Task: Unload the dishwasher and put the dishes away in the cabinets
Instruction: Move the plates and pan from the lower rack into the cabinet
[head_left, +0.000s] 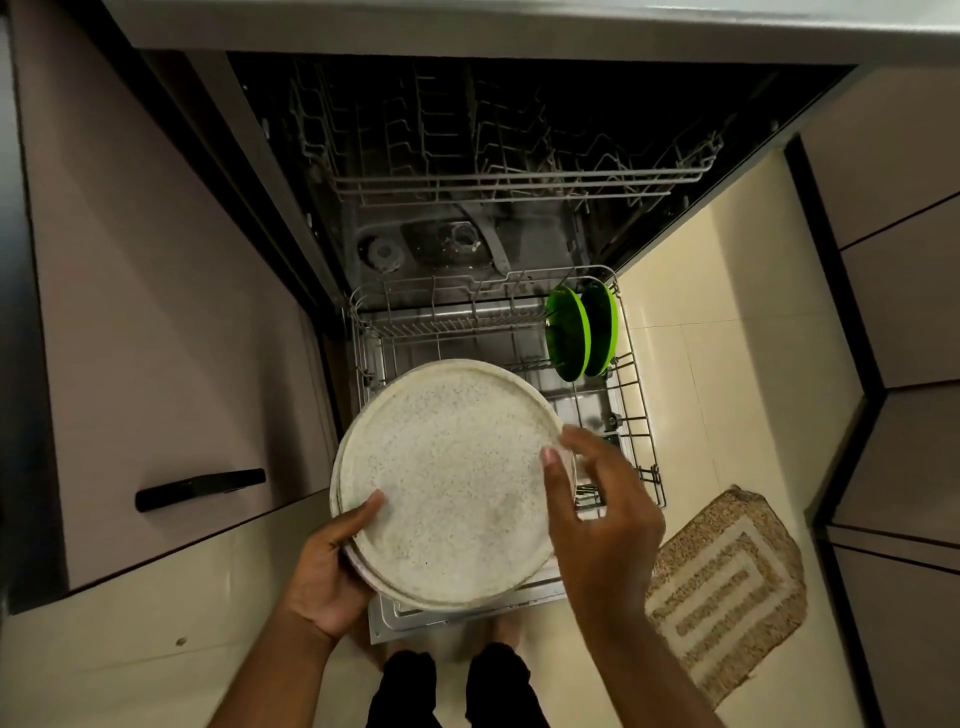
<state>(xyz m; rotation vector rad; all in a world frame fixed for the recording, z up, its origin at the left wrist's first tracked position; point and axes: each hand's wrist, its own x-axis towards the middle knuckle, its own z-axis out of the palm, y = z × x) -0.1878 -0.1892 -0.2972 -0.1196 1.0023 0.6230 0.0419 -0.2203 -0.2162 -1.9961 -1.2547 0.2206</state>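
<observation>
The left hand (332, 566) is gripping the speckled plates (447, 483) from beneath, supporting their weight above the lower rack (636, 395), while the right hand (597, 499) is pinching the rim, steadying them.

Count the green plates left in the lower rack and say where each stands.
2. Both stand on edge at the lower rack's far right corner: one green plate just left of the other. No others show.
</observation>
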